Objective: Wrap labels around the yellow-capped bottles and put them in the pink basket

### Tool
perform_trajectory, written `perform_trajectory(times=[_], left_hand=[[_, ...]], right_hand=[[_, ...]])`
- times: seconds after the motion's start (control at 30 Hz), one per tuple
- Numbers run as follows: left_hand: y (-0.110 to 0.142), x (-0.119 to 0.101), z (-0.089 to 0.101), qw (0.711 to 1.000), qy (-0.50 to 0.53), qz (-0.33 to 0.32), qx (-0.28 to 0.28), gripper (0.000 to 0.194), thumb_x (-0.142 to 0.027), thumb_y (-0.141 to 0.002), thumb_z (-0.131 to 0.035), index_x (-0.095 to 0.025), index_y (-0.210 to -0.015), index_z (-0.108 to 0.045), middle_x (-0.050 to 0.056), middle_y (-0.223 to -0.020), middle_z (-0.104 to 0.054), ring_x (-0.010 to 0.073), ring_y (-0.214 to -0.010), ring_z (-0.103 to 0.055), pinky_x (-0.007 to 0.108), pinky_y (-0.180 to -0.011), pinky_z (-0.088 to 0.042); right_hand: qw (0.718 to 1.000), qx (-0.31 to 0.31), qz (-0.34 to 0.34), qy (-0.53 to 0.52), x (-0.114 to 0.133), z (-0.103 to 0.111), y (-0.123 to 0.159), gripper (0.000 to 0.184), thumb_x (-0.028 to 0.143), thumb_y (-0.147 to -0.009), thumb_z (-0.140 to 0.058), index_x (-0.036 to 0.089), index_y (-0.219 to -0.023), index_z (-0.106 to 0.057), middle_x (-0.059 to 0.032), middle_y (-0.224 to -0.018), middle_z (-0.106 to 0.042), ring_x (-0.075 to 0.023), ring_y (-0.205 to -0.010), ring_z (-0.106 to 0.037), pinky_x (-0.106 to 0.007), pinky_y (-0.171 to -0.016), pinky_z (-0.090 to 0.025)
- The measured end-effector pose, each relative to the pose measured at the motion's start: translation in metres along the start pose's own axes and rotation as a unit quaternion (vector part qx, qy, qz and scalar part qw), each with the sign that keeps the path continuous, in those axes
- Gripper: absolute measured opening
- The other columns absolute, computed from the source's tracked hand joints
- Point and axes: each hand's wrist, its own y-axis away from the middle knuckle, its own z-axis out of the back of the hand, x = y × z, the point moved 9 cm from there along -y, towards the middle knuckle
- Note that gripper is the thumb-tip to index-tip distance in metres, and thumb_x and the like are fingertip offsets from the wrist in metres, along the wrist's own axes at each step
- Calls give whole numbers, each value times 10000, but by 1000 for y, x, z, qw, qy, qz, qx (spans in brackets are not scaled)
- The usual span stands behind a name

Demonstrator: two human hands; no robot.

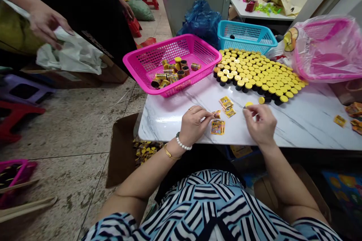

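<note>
My left hand (195, 123) is closed, thumb and finger pinching a small yellow-orange printed label (216, 114) above the table. My right hand (260, 123) is closed on a small yellow-capped canister (249, 104), most of it hidden behind the fingers. Between the hands lie a stack of labels (217, 127) and a second loose pile of labels (226, 102). Beyond my right hand stand many black canisters with yellow caps (254, 69), packed upright in rows. One canister (263, 100) lies on its side at their near edge.
A pink basket (135, 77) at the table's left holds several labelled canisters (173, 77). Behind the rows stands a blue basket (246, 26); a plastic-lined pink basket (325, 71) is on the right. At left, another person's hand (48, 22) touches a white bag (73, 54).
</note>
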Motion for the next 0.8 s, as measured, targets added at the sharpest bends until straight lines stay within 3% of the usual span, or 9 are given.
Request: perform_trajectory(times=[0.07,0.17,0.27,0.37,0.5,0.57,0.63,0.7,0.8], left_hand=[[-1,-3,-2,1000,-19,-8,-8,152,-316,-946,-721,-225,-852,-797,70,-829,-722,208,-813,-639,342,-796,-481],[0,0,-23,996,-72,-19,50,210,-278,-954,-678,-220,-781,-782,79,-794,-700,214,-788,-618,357,-795,-465],[1,13,-44,986,-109,-11,123,249,-245,-944,-666,-195,-720,-763,87,-766,-674,212,-742,-596,353,-739,-440],[-1,20,-45,984,-95,16,148,212,-248,-931,-691,-184,-749,-780,90,-781,-681,210,-734,-603,342,-702,-433],[-4,7,-16,998,-37,33,49,185,-284,-961,-683,-197,-849,-801,89,-840,-707,210,-795,-639,333,-760,-477],[-2,-8,-4,1000,-26,17,2,198,-318,-986,-657,-211,-914,-808,97,-882,-716,222,-849,-648,350,-829,-491],[1,-21,-1,1000,-14,5,-9,195,-336,-988,-656,-236,-931,-812,95,-888,-717,233,-879,-647,367,-875,-491],[5,-26,3,999,17,18,-22,160,-340,-971,-684,-253,-950,-817,92,-916,-722,228,-869,-643,367,-880,-497],[11,-17,16,989,95,84,-81,163,-361,-943,-736,-245,-1036,-802,81,-993,-727,187,-799,-622,329,-815,-512]], right_hand=[[996,56,-9,-76,20,-21,10,221,442,-985,-659,249,-909,-736,-37,-866,-735,-190,-745,-644,-363,-742,-542],[994,84,-4,-72,36,-42,12,275,490,-965,-690,237,-869,-743,-40,-837,-733,-189,-737,-646,-357,-721,-522],[997,56,8,-44,39,-39,6,265,455,-981,-674,233,-854,-741,-40,-809,-713,-192,-748,-644,-356,-741,-513],[998,36,2,-55,38,-29,5,254,428,-991,-661,235,-850,-747,-30,-783,-711,-180,-714,-629,-348,-736,-513],[985,83,-74,-128,32,-38,12,332,512,-971,-667,228,-835,-773,-30,-793,-741,-171,-690,-623,-336,-698,-505],[958,150,-129,-208,32,-58,17,386,573,-946,-674,222,-832,-787,-19,-757,-728,-167,-678,-618,-320,-659,-495],[923,188,-171,-288,35,-75,19,413,595,-923,-692,213,-793,-778,1,-693,-681,-154,-645,-591,-302,-622,-478],[904,171,-197,-338,36,-82,17,384,565,-914,-716,210,-776,-771,11,-674,-651,-151,-649,-590,-301,-641,-496],[918,115,-166,-342,38,-80,9,271,490,-913,-736,233,-873,-812,-33,-912,-718,-205,-907,-692,-366,-881,-564]])
